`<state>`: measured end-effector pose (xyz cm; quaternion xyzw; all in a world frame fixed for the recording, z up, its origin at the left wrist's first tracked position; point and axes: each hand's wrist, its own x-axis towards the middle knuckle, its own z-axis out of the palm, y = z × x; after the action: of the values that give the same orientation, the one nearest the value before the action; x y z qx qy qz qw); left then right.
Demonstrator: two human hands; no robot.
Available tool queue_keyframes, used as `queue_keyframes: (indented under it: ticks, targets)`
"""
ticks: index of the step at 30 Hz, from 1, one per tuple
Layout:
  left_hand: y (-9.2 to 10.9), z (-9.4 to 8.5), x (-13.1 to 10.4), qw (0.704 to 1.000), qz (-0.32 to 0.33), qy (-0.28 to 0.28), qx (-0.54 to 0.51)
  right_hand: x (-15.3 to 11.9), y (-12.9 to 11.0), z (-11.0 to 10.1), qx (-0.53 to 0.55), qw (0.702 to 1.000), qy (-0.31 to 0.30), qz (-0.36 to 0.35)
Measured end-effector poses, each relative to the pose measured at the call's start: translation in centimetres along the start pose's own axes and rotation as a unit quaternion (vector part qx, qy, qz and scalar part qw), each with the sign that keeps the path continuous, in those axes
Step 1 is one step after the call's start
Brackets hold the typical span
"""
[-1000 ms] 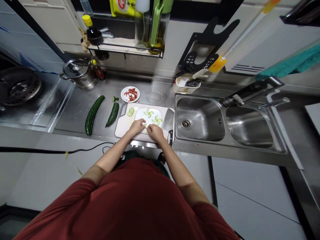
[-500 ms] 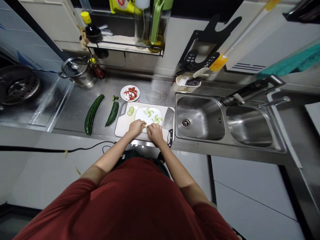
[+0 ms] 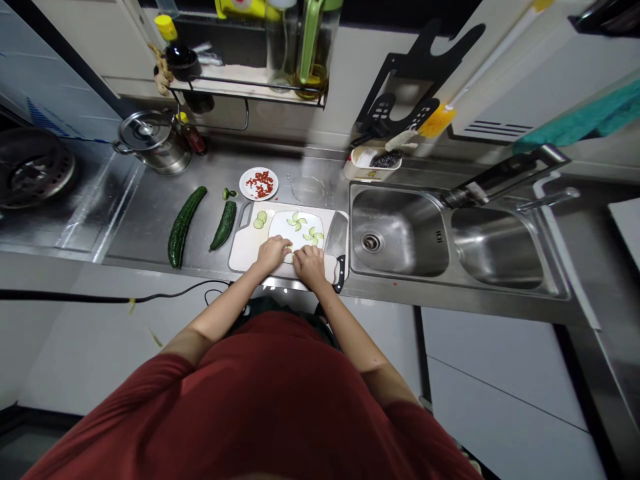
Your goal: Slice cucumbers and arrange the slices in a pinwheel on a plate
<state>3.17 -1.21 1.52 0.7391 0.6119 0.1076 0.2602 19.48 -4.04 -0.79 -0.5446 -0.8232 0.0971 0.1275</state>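
A white square plate (image 3: 280, 227) lies on the cutting board (image 3: 241, 252). Two pinwheels of cucumber slices, one at the upper middle (image 3: 297, 221) and one at the right (image 3: 313, 236), are laid out on it. My left hand (image 3: 273, 254) is over the plate's near left, fingers pinched around a pale green cucumber slice. Beside it my right hand (image 3: 309, 265) bends its closed fingers down to slices at the near edge, mostly hidden under them. A few round cucumber slices (image 3: 260, 219) sit on the board's upper left. Along its right side rests a cleaver (image 3: 338, 233).
Left of the board lie a whole cucumber (image 3: 185, 227), a cut cucumber (image 3: 223, 225) and small cucumber ends (image 3: 229, 193). A plate of chopped red pieces (image 3: 249, 191) stands behind. The double sink (image 3: 400, 230) is at right, a steel pot (image 3: 154, 141) at back left.
Both hands stay at the plate's near edge, with only slight finger movement. The whole view has shifted a little; the laid-out slices look the same.
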Motion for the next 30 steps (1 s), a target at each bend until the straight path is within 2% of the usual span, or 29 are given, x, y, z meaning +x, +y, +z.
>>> queue_keyframes:
  ticks: [12, 30]
  targets:
    - [0.13, 0.15, -0.1, 0.996, 0.013, 0.01, 0.085, -0.2, -0.4, 0.72, -0.057, 0.998, 0.029, -0.002]
    - [0.42, 0.03, 0.05, 0.997, -0.003, -0.001, 0.081, -0.05, -0.54, 0.73, -0.051, 0.998, 0.028, -0.001]
